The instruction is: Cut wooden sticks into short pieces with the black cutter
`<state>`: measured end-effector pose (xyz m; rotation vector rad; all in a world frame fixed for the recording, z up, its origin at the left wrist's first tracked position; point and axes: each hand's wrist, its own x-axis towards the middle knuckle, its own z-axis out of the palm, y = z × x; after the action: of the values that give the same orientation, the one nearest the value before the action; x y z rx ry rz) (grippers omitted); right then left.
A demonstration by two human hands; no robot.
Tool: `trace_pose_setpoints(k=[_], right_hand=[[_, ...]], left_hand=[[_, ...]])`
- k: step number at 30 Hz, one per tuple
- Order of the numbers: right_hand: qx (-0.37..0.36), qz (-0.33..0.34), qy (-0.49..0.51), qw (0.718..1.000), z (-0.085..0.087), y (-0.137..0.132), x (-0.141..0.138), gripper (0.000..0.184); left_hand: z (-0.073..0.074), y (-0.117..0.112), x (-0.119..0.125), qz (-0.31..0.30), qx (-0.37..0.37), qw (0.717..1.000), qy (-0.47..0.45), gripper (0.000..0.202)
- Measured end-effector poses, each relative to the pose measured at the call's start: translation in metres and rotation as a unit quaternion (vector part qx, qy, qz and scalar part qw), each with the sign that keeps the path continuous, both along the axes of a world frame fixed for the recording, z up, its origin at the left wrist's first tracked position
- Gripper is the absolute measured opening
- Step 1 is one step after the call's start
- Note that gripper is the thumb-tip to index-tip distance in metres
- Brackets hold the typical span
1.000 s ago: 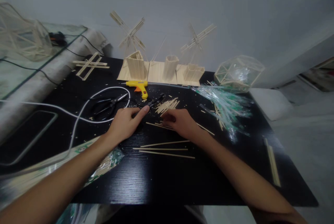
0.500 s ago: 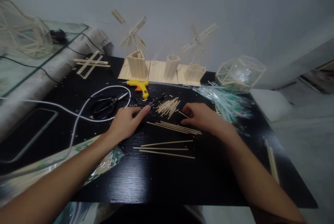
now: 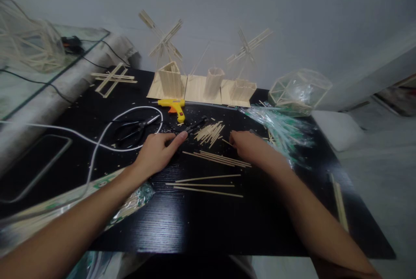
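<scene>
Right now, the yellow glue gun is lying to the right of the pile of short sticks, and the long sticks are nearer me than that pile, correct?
Not quite: the head view shows the yellow glue gun to the left of the pile of short sticks. The long sticks are indeed nearer you.

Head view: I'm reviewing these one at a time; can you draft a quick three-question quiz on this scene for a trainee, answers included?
1. Multiple choice: what lies between the left hand and the right hand? (a) a pile of short sticks (b) the clear polyhedral frame (c) the white cable loop
2. True or false: the yellow glue gun is in the right hand.
3. Count: between the forearms, how many long sticks lie in the group nearest the front edge of the black table?

Key: 1. a. 2. False; it lies on the table, in front of the wooden bases. 3. Three.
</scene>
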<state>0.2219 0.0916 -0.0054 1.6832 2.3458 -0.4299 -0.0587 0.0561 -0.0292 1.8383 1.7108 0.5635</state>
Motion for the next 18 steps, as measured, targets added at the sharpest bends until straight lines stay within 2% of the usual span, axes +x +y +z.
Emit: trace_pose_setpoints(k=[5,9,12,18], right_hand=[[0.039,0.031,0.044,0.998,0.005,-0.004,-0.002,0.025],[0.006,0.077,0.12,0.99,0.008,-0.011,-0.017,0.017],[0.0,0.107,0.161,0.981,0.004,-0.014,-0.027,0.015],[-0.02,0.117,0.186,0.975,-0.005,-0.012,-0.033,0.015]], left_hand=[[-0.001,0.0,0.001,-0.001,0.008,1.0,-0.004,0.068],[-0.002,0.0,0.0,-0.003,0.009,1.0,0.0,0.067],[-0.001,0.001,0.0,-0.002,0.01,1.0,0.001,0.067],[0.0,0.0,0.001,-0.004,0.011,1.0,-0.001,0.067]])
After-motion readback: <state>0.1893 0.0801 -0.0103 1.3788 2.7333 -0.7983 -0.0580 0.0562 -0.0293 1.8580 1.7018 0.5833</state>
